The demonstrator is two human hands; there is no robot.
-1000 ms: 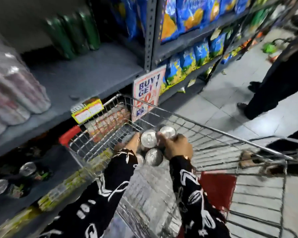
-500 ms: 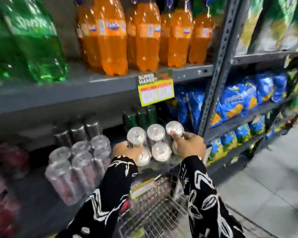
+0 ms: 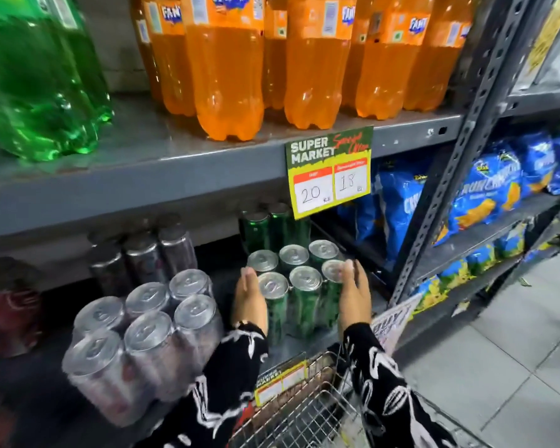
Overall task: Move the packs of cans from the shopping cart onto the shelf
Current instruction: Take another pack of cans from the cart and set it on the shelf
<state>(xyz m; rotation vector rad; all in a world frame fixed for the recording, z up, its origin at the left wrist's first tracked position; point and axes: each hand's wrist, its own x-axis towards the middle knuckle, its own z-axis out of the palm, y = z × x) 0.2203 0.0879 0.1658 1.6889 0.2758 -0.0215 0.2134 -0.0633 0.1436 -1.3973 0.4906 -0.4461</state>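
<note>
I see the shrink-wrapped six-pack of green cans with silver pull-tab lids [image 3: 296, 286] standing upright on the grey metal shelf [image 3: 291, 345], in two rows of three, just in front of more green cans [image 3: 267, 227]. My left hand [image 3: 249, 302] lies flat against its left side, fingers straight and together; my right hand [image 3: 353, 295] presses its right side, fingers together along the end can. To its left sits a wrapped pack of silver-topped cans [image 3: 146, 334]. The wire shopping cart [image 3: 307, 412] is below.
</note>
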